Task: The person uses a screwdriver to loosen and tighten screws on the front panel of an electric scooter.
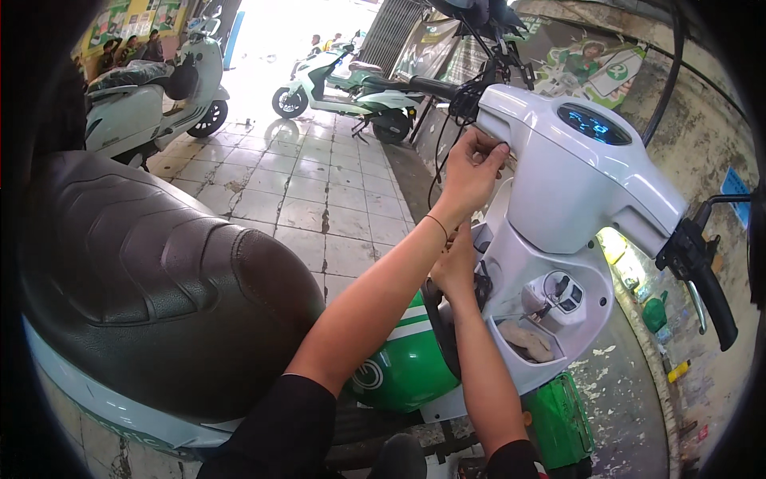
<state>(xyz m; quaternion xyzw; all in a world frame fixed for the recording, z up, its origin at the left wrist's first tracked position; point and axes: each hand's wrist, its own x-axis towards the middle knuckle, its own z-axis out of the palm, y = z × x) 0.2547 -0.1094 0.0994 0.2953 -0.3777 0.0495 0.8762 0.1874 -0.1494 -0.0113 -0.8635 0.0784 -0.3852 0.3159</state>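
Note:
My left hand [472, 170] is raised to the lower left edge of the white scooter's handlebar cover [568, 177], its fingers pinched at something small and dark that I cannot identify. Thin black cables [441, 160] hang just left of it. Lower down, my right hand [453, 262] reaches toward the inner side of the front panel [511, 267], its fingers curled and partly hidden behind my left wrist. A green helmet [399, 363] with white stripes lies below my forearms. The display [592, 124] is lit blue.
The dark padded seat [159, 279] fills the left. The front panel has a key socket [558, 291] and pocket. A wall [694, 120] runs along the right, above a green crate [562, 419]. Two white scooters [152, 104] [335, 100] and people [128, 52] are farther back.

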